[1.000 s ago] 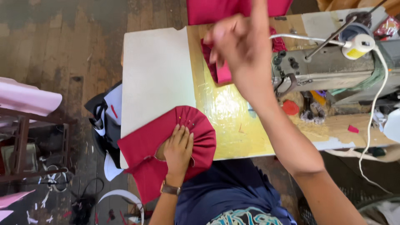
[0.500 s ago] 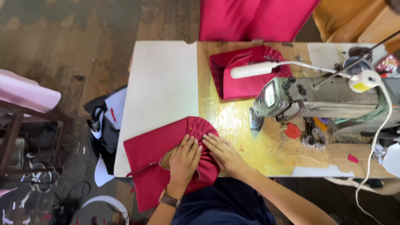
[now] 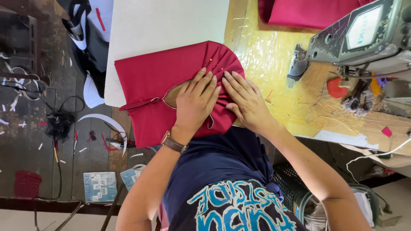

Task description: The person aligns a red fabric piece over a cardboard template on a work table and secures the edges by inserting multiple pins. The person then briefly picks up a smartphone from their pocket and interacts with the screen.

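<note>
A dark red pleated fabric piece [image 3: 150, 81] lies at the near edge of the sewing table [image 3: 171, 21], part of it hanging over the edge. My left hand [image 3: 195, 100] lies flat on it, fingers spread, pressing the folds. My right hand [image 3: 246, 100] presses flat beside it on the gathered pleats, fingertips almost touching the left hand's. Pins with coloured heads [image 3: 211, 60] stick in the pleats just above my fingers. Neither hand grips anything.
A grey sewing machine [image 3: 364, 36] stands at the right on yellow plastic sheeting [image 3: 265, 55]. More red fabric [image 3: 308, 13] lies at the back. Paper scraps, cables and booklets [image 3: 100, 186] litter the wooden floor at the left. A basket [image 3: 291, 179] sits under the table.
My right hand came down from a raised position at the machine onto the pleats beside my left hand. The view has moved closer to the fabric.
</note>
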